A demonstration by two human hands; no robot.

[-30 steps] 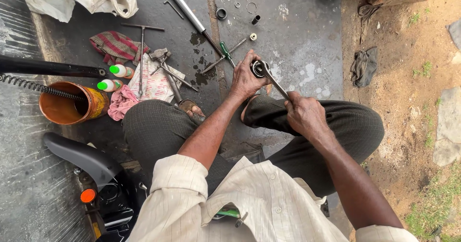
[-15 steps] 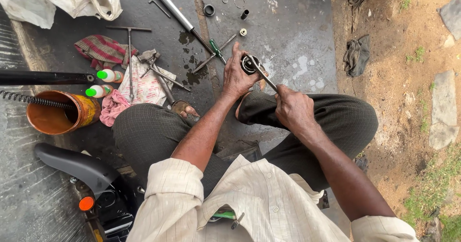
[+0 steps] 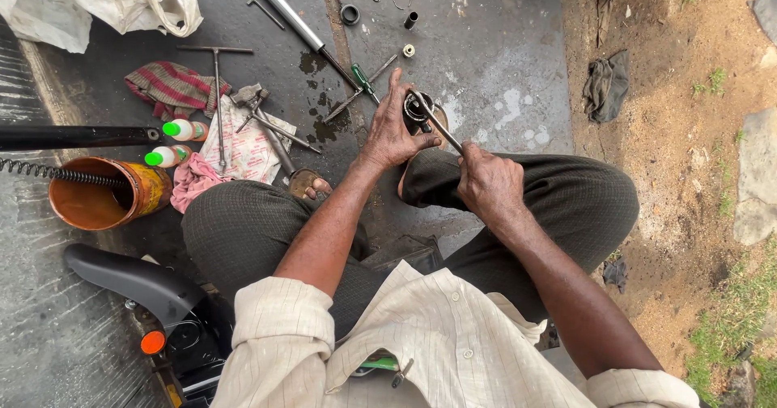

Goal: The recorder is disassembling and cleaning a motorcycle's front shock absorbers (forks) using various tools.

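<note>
I sit cross-legged on a dark concrete floor. My left hand (image 3: 391, 131) grips a small round metal part (image 3: 418, 110) and steadies it near my knee. My right hand (image 3: 489, 183) is closed around the handle of a thin metal tool (image 3: 441, 129), whose tip is pushed into that round part. Both hands are greasy. Just beyond the part lie a green-handled screwdriver (image 3: 366, 80) and a long metal tube (image 3: 293, 18).
To the left are an orange can (image 3: 105, 197) with a coil spring, two green-capped bottles (image 3: 182, 130), rags, a T-handle wrench (image 3: 217, 84) and loose tools. Small rings and bushings (image 3: 350, 14) lie ahead. A black motorcycle fender (image 3: 133, 278) is at lower left. Dirt ground is on the right.
The view has shifted slightly. My hands stay on the round part and tool, and the tool's angle in the part has changed a little.
</note>
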